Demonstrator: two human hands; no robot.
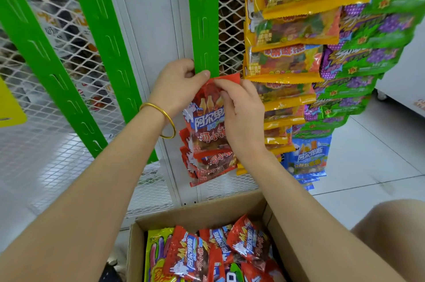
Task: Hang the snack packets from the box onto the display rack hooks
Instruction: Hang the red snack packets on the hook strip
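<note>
Two green slotted plastic strips (34, 51) slant across the white wire-mesh panel (57, 143), well to the left of the third green strip (203, 17), which serves as the reference below. The left hand (178, 85), with a gold bangle (164, 120) on the wrist, grips the lower end of the third green strip, fingers curled round its left edge and thumb pressed on its front face. The red snack packet (204, 116) sits directly below that end, its top edge touching the strip, above further hung red packets (207, 164). The right hand (241, 111), just right of the strip's lower end, pinches the packet's top edge between thumb and forefinger. Yellow packets (289, 63) and green-and-purple packets (368, 51) hang in columns right of the strip. The brown cardboard box (195, 215), well below the strip, holds loose red packets (188, 256).
</note>
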